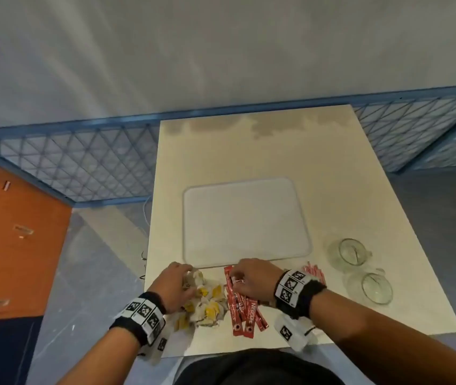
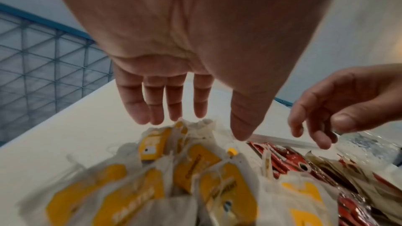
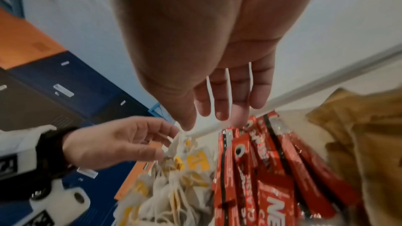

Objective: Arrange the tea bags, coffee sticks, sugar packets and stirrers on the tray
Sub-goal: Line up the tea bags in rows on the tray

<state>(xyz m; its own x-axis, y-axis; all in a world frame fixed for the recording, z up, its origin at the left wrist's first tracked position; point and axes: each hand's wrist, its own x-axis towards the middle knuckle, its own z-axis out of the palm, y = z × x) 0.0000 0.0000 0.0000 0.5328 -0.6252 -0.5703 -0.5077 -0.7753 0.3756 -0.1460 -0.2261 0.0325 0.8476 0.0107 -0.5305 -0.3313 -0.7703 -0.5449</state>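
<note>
A white tray (image 1: 246, 220) lies bare on the table. In front of it sits a heap of yellow-tagged tea bags (image 1: 207, 304), with red coffee sticks (image 1: 245, 307) fanned out to its right. My left hand (image 2: 195, 126) hovers over the tea bags (image 2: 195, 169), fingers straight and spread, tips just at the farthest bag. Above the top ends of the coffee sticks (image 3: 261, 152), my right hand (image 3: 208, 121) points its fingers down and holds nothing. Brown packets (image 3: 359, 143) lie right of the sticks. Red-and-white striped sticks (image 1: 314, 270) lie beyond my right wrist.
Two glass cups (image 1: 350, 252) (image 1: 376, 287) stand on the table's right side. The table (image 1: 249, 151) stretches on behind the tray. A blue mesh fence (image 1: 82, 162) runs behind it, and an orange cabinet (image 1: 13, 232) stands to the left.
</note>
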